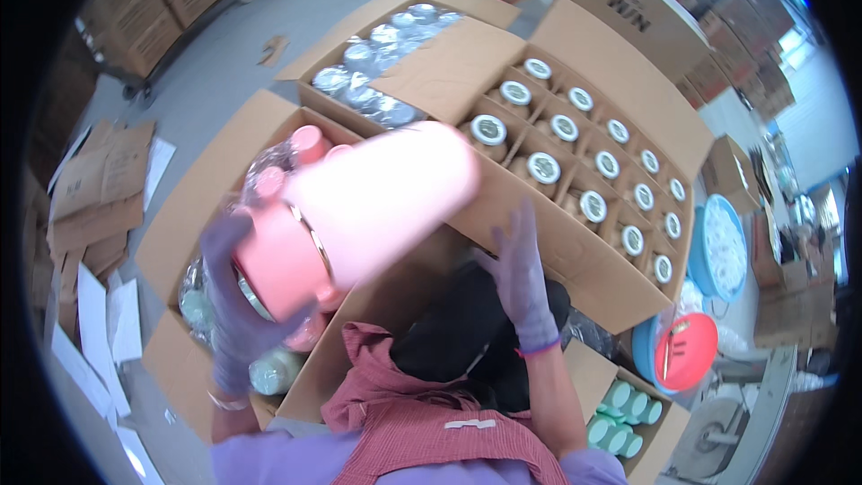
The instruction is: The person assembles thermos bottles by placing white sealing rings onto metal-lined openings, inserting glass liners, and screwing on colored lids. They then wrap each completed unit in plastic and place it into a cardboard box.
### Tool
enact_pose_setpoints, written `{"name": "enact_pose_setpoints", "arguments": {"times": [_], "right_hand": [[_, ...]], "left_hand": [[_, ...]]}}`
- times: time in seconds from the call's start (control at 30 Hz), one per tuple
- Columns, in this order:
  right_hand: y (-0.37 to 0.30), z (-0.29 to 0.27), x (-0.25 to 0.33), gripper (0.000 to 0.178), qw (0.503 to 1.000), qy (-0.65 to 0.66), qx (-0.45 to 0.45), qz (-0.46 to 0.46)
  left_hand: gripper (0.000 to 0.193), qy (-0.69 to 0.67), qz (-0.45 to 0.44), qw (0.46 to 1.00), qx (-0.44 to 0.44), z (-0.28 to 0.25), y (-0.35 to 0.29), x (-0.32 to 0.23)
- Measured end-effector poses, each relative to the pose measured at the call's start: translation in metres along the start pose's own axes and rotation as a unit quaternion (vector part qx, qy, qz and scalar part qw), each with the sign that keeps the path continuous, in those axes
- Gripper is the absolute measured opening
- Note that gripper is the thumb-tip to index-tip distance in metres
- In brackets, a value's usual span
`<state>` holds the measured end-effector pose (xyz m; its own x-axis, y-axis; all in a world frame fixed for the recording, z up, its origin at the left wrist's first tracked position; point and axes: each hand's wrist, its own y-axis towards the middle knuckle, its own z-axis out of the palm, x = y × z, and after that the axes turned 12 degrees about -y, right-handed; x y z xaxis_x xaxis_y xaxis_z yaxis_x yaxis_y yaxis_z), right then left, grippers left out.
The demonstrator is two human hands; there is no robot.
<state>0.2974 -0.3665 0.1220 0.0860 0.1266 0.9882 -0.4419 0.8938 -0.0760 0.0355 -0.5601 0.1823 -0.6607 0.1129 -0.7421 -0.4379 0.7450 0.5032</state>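
Note:
A large pink insulated jug [386, 193] with a darker pink top and a metallic band is tilted in front of me, its pale body pointing to the upper right and blurred. My gloved left hand [235, 314] is wrapped round its top end. To the right, my gloved right hand [519, 283] is apart from the jug, fingers spread and holding nothing. Beneath the jug, an open carton [202, 193] holds pink and pale green pieces, some in clear plastic. Beside my right hand stands a divided carton [575, 265] of items with round white lids [543, 167].
Behind lies another open carton [328, 112] of plastic-wrapped items. At the lower right are a small carton with mint-green pieces [620, 413], a red basin [691, 350] and a blue tub [718, 247]. Flattened cardboard [103, 180] lies on the left floor, near a loaded trolley [135, 81].

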Motion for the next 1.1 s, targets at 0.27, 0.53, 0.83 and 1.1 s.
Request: {"name": "enact_pose_setpoints", "arguments": {"times": [0.27,0.53,0.83,1.1], "right_hand": [[-0.016,-0.149,0.01,0.074,0.972,-0.021,-0.119,-0.2],[-0.088,-0.149,0.019,0.031,0.936,-0.309,0.005,-0.168],[-0.117,-0.137,0.031,0.041,0.826,-0.492,0.023,-0.275],[-0.112,-0.087,0.029,0.024,0.785,-0.486,-0.151,-0.352]], "left_hand": [[0.067,-0.564,-0.569,0.564,0.201,0.122,-0.079,-0.051],[0.094,-0.293,-0.065,0.944,0.135,0.224,0.062,-0.001],[0.058,-0.116,0.18,0.956,0.199,0.316,0.099,-0.027],[0.046,-0.562,-0.248,0.695,0.373,0.27,-0.024,-0.057]]}}
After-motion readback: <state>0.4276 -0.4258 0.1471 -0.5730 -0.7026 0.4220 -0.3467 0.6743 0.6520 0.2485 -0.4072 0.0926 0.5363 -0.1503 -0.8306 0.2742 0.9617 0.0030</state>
